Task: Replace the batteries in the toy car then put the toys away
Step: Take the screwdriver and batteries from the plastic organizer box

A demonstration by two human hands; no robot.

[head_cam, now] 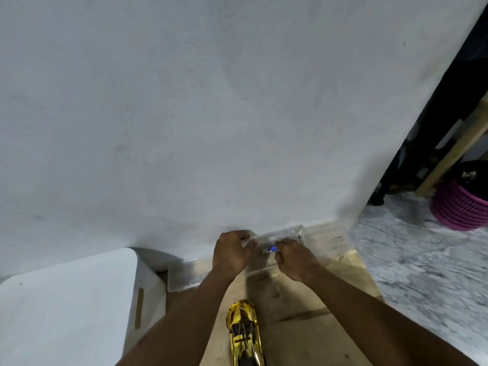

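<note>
A shiny gold toy car [244, 331] lies on the wooden board [330, 291] between my forearms, close to me. Against the wall stands a small clear plastic box [297, 231]. My left hand [232, 253] grips the box's left rim with curled fingers. My right hand [293, 260] reaches over the box, its curled fingertips pinching the end of a small blue and silver battery [270, 250] just inside it. My hands hide the rest of the box's contents.
A second clear plastic piece [182, 273] lies left of the box by the wall. A white rounded stool or table [66, 299] stands at the lower left. At the right, a pink mesh basket [459, 207] sits on the marbled floor beside wooden legs.
</note>
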